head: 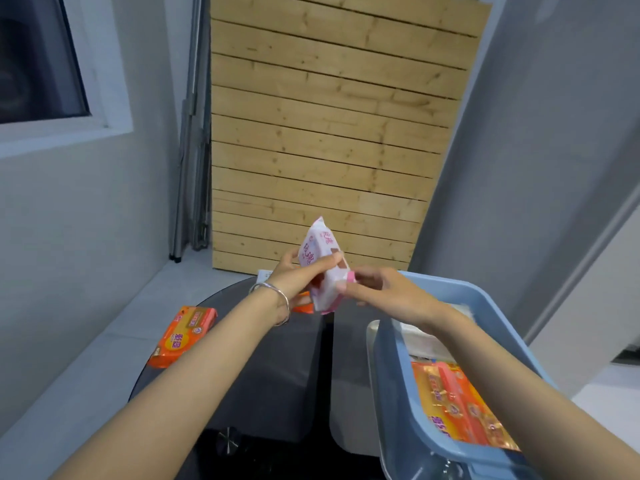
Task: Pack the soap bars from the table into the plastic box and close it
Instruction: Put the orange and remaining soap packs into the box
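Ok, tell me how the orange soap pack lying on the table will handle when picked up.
The orange soap pack keeps a flat, blocky shape, so it is probably stiff and unlikely to roll. Its glossy wrapper may be slippery. Lying flat on the table, it should not tip.

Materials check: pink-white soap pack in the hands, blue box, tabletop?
The pink-white soap pack: thin printed plastic film, probably; crimped end, slight sheen. The blue box: moulded plastic, smooth wall, rounded rim. The tabletop: dark and glossy, perhaps glass or lacquer; faint reflections.
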The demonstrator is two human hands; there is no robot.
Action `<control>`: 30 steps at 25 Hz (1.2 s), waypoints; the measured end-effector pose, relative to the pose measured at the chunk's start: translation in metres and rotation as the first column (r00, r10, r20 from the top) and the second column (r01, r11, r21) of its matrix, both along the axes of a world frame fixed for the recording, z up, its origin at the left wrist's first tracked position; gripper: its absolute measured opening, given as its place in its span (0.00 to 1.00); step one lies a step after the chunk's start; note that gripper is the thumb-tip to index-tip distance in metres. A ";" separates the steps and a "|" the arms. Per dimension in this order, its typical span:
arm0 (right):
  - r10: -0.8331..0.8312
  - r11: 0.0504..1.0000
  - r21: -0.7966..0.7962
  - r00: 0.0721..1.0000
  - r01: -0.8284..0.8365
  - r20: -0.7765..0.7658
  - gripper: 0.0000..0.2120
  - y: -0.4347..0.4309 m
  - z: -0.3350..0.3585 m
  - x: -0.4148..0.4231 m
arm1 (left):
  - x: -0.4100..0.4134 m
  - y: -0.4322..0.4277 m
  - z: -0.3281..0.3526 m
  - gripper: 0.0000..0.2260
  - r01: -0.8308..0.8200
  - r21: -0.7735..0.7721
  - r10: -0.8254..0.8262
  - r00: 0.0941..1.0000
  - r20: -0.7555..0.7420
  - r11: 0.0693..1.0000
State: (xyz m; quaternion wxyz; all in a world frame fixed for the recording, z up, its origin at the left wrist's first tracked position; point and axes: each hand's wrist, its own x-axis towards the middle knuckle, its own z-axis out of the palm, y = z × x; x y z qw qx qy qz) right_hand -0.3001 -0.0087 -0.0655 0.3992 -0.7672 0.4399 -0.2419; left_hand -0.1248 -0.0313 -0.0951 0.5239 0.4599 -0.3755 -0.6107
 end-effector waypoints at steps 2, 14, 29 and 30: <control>-0.053 0.995 -0.080 0.998 0.055 0.028 0.11 0.009 0.013 -0.014 | -0.027 0.003 0.014 0.38 0.011 -0.026 -0.010 0.999 0.044 1.000; -0.172 0.965 -0.226 0.972 0.133 -0.163 0.16 0.030 0.002 -0.167 | -0.109 0.014 0.005 0.14 0.627 -0.312 -0.138 0.563 0.815 0.713; -0.308 0.897 -0.440 0.771 0.040 -0.557 0.23 0.017 -0.040 -0.163 | -0.133 -0.001 0.014 0.19 0.664 0.106 -0.018 -0.138 0.990 0.740; -0.319 0.887 -0.463 0.737 0.009 -0.596 0.23 0.016 -0.039 -0.161 | -0.135 -0.001 0.015 0.19 0.664 0.113 -0.010 -0.157 0.987 0.739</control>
